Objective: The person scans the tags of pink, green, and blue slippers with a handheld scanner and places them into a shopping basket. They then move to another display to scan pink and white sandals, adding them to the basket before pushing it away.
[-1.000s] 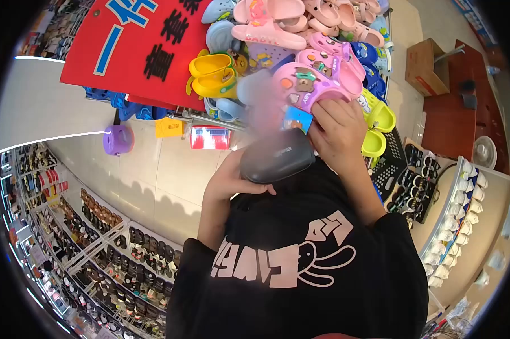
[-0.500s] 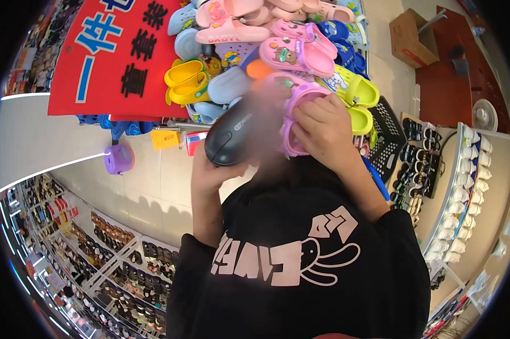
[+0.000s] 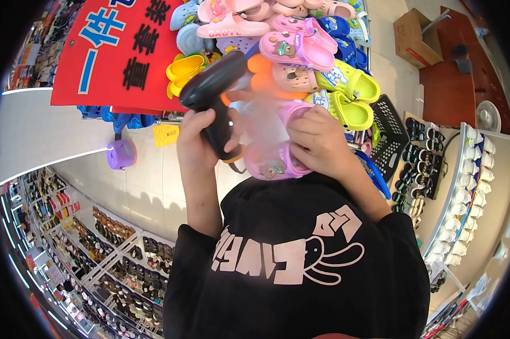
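My left hand is wrapped round the grip of a black pistol-shaped handheld device, whose rounded barrel slants up and to the right. A thin loop hangs from the grip's lower end. My right hand grips a pair of lilac-pink clogs just above my black shirt, its fingers inside the openings. A pale blur covers the area between the device and the clogs. Close beyond the clogs lie a peach clog, lime-green clogs and pink clogs with a bear charm.
Yellow clogs lie in the heap beside a red sign. A purple bucket-like item is at the left. A black basket stands right, near sandal racks and a cardboard box. Shoe shelves line the lower left.
The black device has tilted, its barrel now rising to the right and its grip showing. The lilac-pink clogs have come slightly lower and turned in my right hand, uncovering the peach clog.
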`<move>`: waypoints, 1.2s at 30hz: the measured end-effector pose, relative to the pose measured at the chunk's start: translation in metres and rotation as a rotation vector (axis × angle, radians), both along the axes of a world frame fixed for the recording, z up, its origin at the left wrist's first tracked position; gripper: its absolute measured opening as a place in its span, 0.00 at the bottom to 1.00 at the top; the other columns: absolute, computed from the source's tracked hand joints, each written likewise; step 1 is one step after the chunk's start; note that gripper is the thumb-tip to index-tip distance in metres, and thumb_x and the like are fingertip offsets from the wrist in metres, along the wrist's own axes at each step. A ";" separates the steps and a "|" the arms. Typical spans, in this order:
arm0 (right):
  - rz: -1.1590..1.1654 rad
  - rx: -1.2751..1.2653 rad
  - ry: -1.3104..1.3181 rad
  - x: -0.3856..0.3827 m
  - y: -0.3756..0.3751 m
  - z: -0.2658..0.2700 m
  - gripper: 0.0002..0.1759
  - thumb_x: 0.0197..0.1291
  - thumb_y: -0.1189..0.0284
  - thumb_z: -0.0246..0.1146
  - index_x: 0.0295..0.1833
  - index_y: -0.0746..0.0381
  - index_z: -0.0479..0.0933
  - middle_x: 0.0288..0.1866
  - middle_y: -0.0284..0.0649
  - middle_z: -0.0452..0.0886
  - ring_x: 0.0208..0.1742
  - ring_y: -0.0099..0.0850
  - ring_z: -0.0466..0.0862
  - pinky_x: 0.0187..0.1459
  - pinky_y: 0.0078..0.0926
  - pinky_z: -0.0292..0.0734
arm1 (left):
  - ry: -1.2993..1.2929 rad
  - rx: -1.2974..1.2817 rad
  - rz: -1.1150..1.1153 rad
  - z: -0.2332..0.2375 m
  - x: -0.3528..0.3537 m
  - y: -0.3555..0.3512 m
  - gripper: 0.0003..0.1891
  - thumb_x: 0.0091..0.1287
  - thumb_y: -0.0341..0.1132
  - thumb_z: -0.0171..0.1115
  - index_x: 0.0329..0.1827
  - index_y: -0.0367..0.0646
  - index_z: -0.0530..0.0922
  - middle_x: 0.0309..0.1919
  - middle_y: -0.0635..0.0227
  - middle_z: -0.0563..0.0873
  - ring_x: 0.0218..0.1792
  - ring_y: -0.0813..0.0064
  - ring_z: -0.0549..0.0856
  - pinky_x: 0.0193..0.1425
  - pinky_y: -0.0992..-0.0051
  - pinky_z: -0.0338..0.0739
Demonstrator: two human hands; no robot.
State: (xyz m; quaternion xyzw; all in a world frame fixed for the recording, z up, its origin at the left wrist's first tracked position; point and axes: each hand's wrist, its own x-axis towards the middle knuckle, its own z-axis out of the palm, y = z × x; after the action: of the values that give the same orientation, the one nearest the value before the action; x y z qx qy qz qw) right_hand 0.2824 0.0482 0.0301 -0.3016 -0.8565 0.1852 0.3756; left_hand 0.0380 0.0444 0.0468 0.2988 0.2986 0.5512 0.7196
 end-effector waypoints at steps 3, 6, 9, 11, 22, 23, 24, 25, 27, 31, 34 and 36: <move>0.032 0.089 0.054 0.006 0.006 -0.009 0.15 0.36 0.78 0.71 0.35 0.61 0.79 0.34 0.37 0.79 0.36 0.37 0.78 0.39 0.35 0.73 | 0.007 0.056 0.097 0.012 -0.008 -0.011 0.34 0.65 0.42 0.56 0.68 0.23 0.63 0.48 0.37 0.78 0.21 0.71 0.78 0.16 0.78 0.68; -0.033 -0.131 0.042 0.013 0.004 0.004 0.18 0.35 0.80 0.71 0.38 0.61 0.79 0.37 0.41 0.79 0.38 0.42 0.80 0.41 0.37 0.75 | 0.164 0.016 0.139 0.017 -0.016 -0.030 0.27 0.63 0.35 0.56 0.62 0.22 0.68 0.33 0.46 0.82 0.17 0.71 0.78 0.23 0.76 0.71; -0.103 -0.321 0.047 0.020 0.006 0.008 0.18 0.37 0.82 0.70 0.40 0.63 0.80 0.40 0.44 0.80 0.41 0.46 0.81 0.45 0.39 0.78 | 0.269 -0.077 0.103 0.018 -0.013 -0.054 0.21 0.59 0.28 0.59 0.54 0.23 0.75 0.33 0.50 0.84 0.18 0.74 0.79 0.23 0.77 0.72; -0.148 -0.242 -0.012 0.024 0.008 0.002 0.19 0.38 0.82 0.70 0.42 0.62 0.81 0.43 0.45 0.81 0.45 0.45 0.83 0.48 0.38 0.78 | 0.355 -0.142 -0.003 0.015 -0.013 -0.066 0.11 0.55 0.25 0.62 0.39 0.28 0.80 0.31 0.57 0.85 0.20 0.77 0.81 0.24 0.80 0.74; -0.313 -0.018 0.085 0.019 0.008 -0.007 0.14 0.42 0.79 0.73 0.38 0.63 0.82 0.39 0.40 0.84 0.38 0.37 0.85 0.41 0.32 0.79 | 0.458 -0.125 -0.435 0.044 0.014 -0.066 0.14 0.57 0.26 0.69 0.45 0.34 0.80 0.31 0.69 0.85 0.27 0.82 0.81 0.33 0.81 0.73; -0.292 -0.036 0.100 0.020 0.010 -0.006 0.14 0.42 0.80 0.73 0.38 0.63 0.82 0.38 0.40 0.84 0.38 0.38 0.85 0.41 0.32 0.79 | 0.478 -0.216 -0.430 0.049 0.015 -0.062 0.15 0.56 0.26 0.70 0.46 0.33 0.80 0.32 0.69 0.85 0.30 0.81 0.82 0.36 0.79 0.74; -0.264 -0.008 0.090 0.020 0.015 -0.005 0.14 0.42 0.79 0.73 0.38 0.63 0.82 0.37 0.40 0.83 0.37 0.38 0.85 0.40 0.33 0.79 | 0.476 -0.212 -0.439 0.052 0.014 -0.057 0.15 0.56 0.26 0.70 0.46 0.33 0.80 0.32 0.69 0.85 0.30 0.81 0.82 0.36 0.79 0.74; -0.273 -0.006 0.087 0.020 0.015 -0.005 0.14 0.42 0.79 0.73 0.38 0.63 0.82 0.37 0.40 0.83 0.37 0.38 0.85 0.40 0.33 0.79 | 0.570 -0.061 -0.404 0.054 0.014 -0.052 0.17 0.54 0.26 0.70 0.47 0.33 0.79 0.34 0.68 0.86 0.33 0.79 0.82 0.40 0.78 0.75; -0.199 -0.221 0.155 0.020 0.013 -0.006 0.14 0.43 0.78 0.73 0.39 0.62 0.81 0.36 0.41 0.83 0.36 0.40 0.84 0.39 0.33 0.79 | 0.660 0.092 -0.374 0.059 0.015 -0.045 0.19 0.53 0.26 0.70 0.49 0.33 0.79 0.35 0.67 0.86 0.35 0.78 0.83 0.43 0.76 0.75; -0.213 -0.297 0.201 0.016 0.006 -0.008 0.16 0.44 0.76 0.75 0.42 0.62 0.81 0.38 0.42 0.83 0.38 0.39 0.85 0.41 0.32 0.80 | 0.756 0.186 -0.317 0.061 0.020 -0.037 0.20 0.51 0.26 0.70 0.49 0.33 0.78 0.38 0.65 0.86 0.38 0.76 0.83 0.47 0.74 0.76; -0.176 -0.261 0.205 0.018 0.008 -0.012 0.20 0.44 0.75 0.75 0.45 0.64 0.80 0.41 0.43 0.83 0.40 0.39 0.84 0.43 0.32 0.80 | 0.688 0.035 -0.368 0.061 0.027 -0.036 0.18 0.52 0.25 0.70 0.47 0.34 0.79 0.37 0.65 0.85 0.38 0.76 0.83 0.46 0.74 0.75; -0.162 -0.258 0.203 0.018 0.010 -0.012 0.21 0.44 0.75 0.75 0.47 0.65 0.80 0.42 0.43 0.83 0.41 0.40 0.84 0.44 0.33 0.80 | 0.639 -0.107 -0.381 0.060 0.032 -0.038 0.17 0.52 0.25 0.69 0.46 0.34 0.79 0.37 0.65 0.85 0.38 0.76 0.83 0.46 0.74 0.75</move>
State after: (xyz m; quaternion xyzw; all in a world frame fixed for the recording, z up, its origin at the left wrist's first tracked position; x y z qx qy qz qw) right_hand 0.3004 0.0580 0.0186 -0.3949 -0.7563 0.2922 0.4321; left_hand 0.0702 0.0059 0.1069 0.4682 0.4755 0.2698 0.6942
